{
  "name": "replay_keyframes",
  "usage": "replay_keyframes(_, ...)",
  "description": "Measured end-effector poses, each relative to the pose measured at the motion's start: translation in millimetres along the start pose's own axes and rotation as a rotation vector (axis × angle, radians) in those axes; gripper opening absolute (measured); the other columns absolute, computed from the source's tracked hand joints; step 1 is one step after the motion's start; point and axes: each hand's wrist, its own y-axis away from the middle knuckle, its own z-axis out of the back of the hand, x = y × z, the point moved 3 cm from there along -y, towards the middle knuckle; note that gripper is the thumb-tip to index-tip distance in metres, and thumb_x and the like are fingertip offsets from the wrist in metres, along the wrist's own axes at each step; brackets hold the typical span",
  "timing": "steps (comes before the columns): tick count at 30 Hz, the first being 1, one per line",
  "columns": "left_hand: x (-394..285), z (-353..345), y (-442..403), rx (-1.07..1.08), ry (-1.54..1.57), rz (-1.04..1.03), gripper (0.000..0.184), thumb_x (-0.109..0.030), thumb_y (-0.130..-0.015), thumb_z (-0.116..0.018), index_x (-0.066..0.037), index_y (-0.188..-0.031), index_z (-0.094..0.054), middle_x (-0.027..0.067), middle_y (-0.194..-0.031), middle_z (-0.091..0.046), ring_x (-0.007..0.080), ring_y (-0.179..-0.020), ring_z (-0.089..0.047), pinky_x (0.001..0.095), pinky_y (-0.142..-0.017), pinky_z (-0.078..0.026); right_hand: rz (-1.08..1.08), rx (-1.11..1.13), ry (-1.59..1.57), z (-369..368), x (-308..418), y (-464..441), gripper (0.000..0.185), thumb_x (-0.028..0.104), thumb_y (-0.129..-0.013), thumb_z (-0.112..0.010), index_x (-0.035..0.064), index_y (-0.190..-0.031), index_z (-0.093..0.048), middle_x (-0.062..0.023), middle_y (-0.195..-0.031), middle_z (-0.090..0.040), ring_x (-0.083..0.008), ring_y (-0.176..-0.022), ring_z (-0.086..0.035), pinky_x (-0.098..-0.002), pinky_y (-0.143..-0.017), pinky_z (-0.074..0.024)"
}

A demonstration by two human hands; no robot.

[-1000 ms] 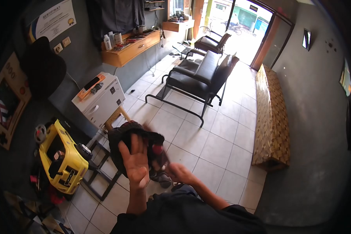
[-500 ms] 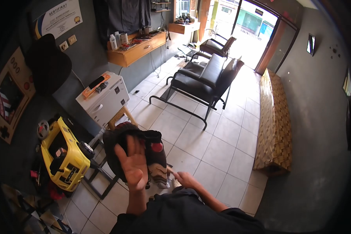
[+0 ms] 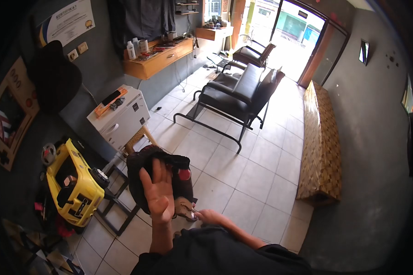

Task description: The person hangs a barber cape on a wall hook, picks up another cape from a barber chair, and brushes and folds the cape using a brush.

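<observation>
My left hand (image 3: 160, 195) is raised with its palm towards me and its fingers stretched out. The fingertips overlap a dark fabric item (image 3: 135, 172) with a red patch (image 3: 184, 174); I cannot tell whether they are inside it or only in front of it. My right hand (image 3: 212, 217) is closed around a thin, light-coloured handle (image 3: 195, 211), whose kind I cannot make out. The handle's tip is beside a beige patterned piece (image 3: 183, 207) at the lower edge of the dark item.
A yellow toy car (image 3: 80, 195) and a dark metal frame (image 3: 119, 224) are to the left. A white cabinet (image 3: 124, 119) stands ahead, a black reclining chair (image 3: 229, 98) beyond it. Along the right wall runs a woven bench (image 3: 320, 146). A wooden shelf (image 3: 153, 64) carries bottles.
My right hand has moved left and slightly down, bringing the thin handle closer to the beige patterned piece. My left hand stays spread, and the dark item has shifted slightly.
</observation>
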Motion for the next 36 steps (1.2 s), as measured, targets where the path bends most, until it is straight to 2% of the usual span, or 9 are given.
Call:
replay_keyframes(4,-4.5,-2.5,0.4,-0.034,-0.013,0.071,0.087,-0.018,-0.079,-0.058,-0.016,-0.145,-0.002,0.0259,-0.145,-0.013,0.0381,-0.135,-0.014,0.0480,-0.108,-0.011,-0.108,-0.039,-0.089,5.8,-7.6,11.9,0.049,0.042,-0.092,-0.042,-0.0036,-0.087,-0.060,-0.0198,-0.074,-0.057,-0.0242,-0.066,-0.053,-0.0382,-0.065,-0.0424)
replay_keyframes(8,-1.3,-15.7,2.3,-0.107,-0.052,0.267,0.083,-0.008,-0.077,-0.055,-0.003,-0.142,-0.003,0.0249,-0.143,-0.021,0.0333,-0.132,-0.024,0.0427,-0.107,-0.020,-0.216,-0.370,-0.223,63.0,34.4,26.7,0.054,0.053,-0.079,-0.057,-0.0010,-0.079,-0.061,-0.0203,-0.071,-0.059,-0.0295,-0.069,-0.058,-0.0382,-0.065,-0.0447)
replay_keyframes(11,-1.0,-25.7,-0.5,-0.133,-0.034,0.395,0.074,-0.002,-0.077,-0.050,0.006,-0.138,-0.009,0.0237,-0.138,-0.032,0.0277,-0.127,-0.034,0.0363,-0.104,-0.028,-0.052,-0.520,-0.561,101.2,65.0,36.8,0.038,0.032,-0.078,-0.067,0.0017,-0.097,-0.054,-0.0110,-0.094,-0.059,-0.0153,-0.069,-0.055,-0.0286,-0.060,-0.0443)
replay_keyframes(14,10.5,-21.8,4.2,-0.169,-0.030,0.505,0.074,-0.012,-0.073,-0.053,0.004,-0.136,-0.016,0.0240,-0.131,-0.041,0.0307,-0.121,-0.042,0.0403,-0.105,-0.028,0.283,-0.509,-0.979,115.7,82.2,43.0,0.053,0.022,-0.076,-0.072,0.0038,-0.116,-0.043,-0.0078,-0.117,-0.048,-0.0062,-0.070,-0.050,-0.0195,-0.056,-0.0403)
replay_keyframes(17,15.8,-24.0,8.1,-0.111,0.044,0.513,0.068,-0.002,-0.076,-0.047,0.009,-0.135,-0.016,0.0225,-0.134,-0.038,0.0260,-0.123,-0.040,0.0350,-0.103,-0.030,0.602,-0.545,-1.100,132.6,119.6,57.8,0.062,0.018,-0.075,-0.074,0.0030,-0.124,-0.038,-0.0075,-0.124,-0.044,-0.0025,-0.067,-0.048,-0.0168,-0.053,-0.0387)
replay_keyframes(24,22.7,-27.8,15.5,-0.151,-0.105,0.645,0.053,-0.003,-0.081,-0.045,0.010,-0.129,-0.027,0.0174,-0.120,-0.050,0.0214,-0.113,-0.049,0.0309,-0.098,-0.036,0.331,-0.784,-0.843,135.1,124.7,63.5,0.023,0.006,-0.083,-0.062,-0.0007,-0.104,-0.055,-0.0042,-0.086,-0.063,-0.0081,-0.080,-0.057,-0.0228,-0.069,-0.0470)
replay_keyframes(31,35.1,3.2,21.4,-0.052,-0.478,0.666,0.040,-0.003,-0.083,-0.050,0.005,-0.121,-0.041,0.0113,-0.103,-0.060,0.0165,-0.100,-0.055,0.0274,-0.089,-0.041,0.286,-0.757,-0.776,140.3,122.9,74.5,0.017,0.006,-0.084,-0.060,0.0005,-0.100,-0.056,-0.0040,-0.084,-0.062,-0.0078,-0.077,-0.057,-0.0229,-0.068,-0.0464)
replay_keyframes(34,40.3,15.5,26.1,0.102,-1.045,0.632,0.040,-0.003,-0.080,-0.054,0.002,-0.119,-0.046,0.0134,-0.100,-0.060,0.0195,-0.096,-0.057,0.0286,-0.087,-0.043,0.287,-0.718,-0.776,138.2,122.1,74.2,0.017,0.006,-0.084,-0.060,0.0013,-0.100,-0.056,-0.0040,-0.083,-0.062,-0.0083,-0.075,-0.057,-0.0232,-0.067,-0.0459)
replay_keyframes(36,42.9,15.0,25.5,0.165,-1.095,0.587,0.041,-0.004,-0.077,-0.057,0.002,-0.117,-0.048,0.0159,-0.104,-0.059,0.0238,-0.098,-0.057,0.0302,-0.088,-0.043,0.298,-0.696,-0.781,134.9,122.6,73.7,0.017,0.006,-0.083,-0.060,0.0012,-0.099,-0.056,-0.0041,-0.082,-0.062,-0.0083,-0.072,-0.056,-0.0234,-0.065,-0.0455)
